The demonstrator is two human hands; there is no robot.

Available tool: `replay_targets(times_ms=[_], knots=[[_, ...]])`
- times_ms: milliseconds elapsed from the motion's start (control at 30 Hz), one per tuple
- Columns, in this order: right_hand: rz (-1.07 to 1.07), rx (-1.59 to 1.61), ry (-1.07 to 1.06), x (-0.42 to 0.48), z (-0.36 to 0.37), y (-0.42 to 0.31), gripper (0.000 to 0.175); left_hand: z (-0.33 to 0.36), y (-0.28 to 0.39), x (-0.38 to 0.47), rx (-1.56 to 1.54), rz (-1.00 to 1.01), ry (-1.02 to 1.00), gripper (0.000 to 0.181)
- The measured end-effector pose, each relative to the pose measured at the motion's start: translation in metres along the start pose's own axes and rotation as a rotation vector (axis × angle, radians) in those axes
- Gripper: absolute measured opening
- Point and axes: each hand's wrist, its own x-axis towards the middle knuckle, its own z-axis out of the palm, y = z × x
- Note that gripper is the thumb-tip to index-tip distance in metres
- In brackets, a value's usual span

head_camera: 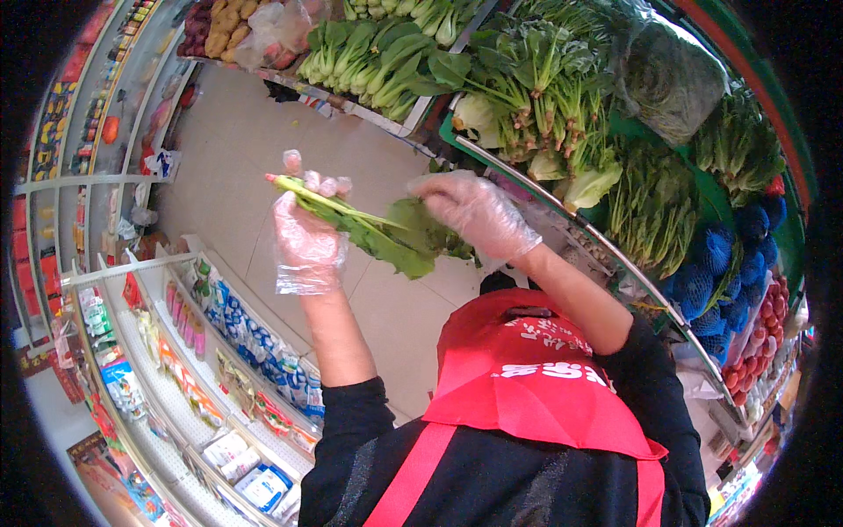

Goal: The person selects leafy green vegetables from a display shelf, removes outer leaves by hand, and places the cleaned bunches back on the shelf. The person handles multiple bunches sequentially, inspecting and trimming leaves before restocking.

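Note:
A leafy green stalk [369, 227] with a pinkish root end, which looks like spinach, lies across my left hand [313, 230]. The left fingers and thumb close around its stem, root end pointing to the upper left. My right hand [477, 214] is at the leafy end, its fingers bent down over the leaves. Whether those fingertips pinch a leaf is hidden by the hand. Both hands wear clear plastic gloves. The stalk hangs above the tiled floor [250, 132], in front of my red apron [527, 395].
A vegetable stand with a metal rail [593, 230] curves along the right, with bunched spinach [543, 112] and blue net bags [711, 257]. Bok choy [369, 62] and potatoes [227, 29] lie at the top. Shelves of packaged goods [191, 388] stand at the left.

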Motion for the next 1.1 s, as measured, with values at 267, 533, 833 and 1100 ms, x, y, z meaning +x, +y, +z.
replay_targets(times_ms=[267,533,833,1100], knots=[[-0.202,-0.513,-0.154,0.005,0.019,-0.03,0.026,0.017,-0.027,0.002,0.167,0.023,-0.032,0.034],[-0.285,-0.692,-0.023,0.002,0.025,-0.019,0.013,0.023,-0.05,-0.009,0.483,0.252,0.166,0.036],[-0.192,-0.431,-0.014,-0.002,0.025,-0.009,0.013,0.019,-0.055,-0.016,0.386,0.356,-0.073,0.042],[0.076,-0.359,0.112,-0.01,0.013,0.029,0.023,0.031,-0.023,-0.015,0.265,0.485,-0.035,0.036]])
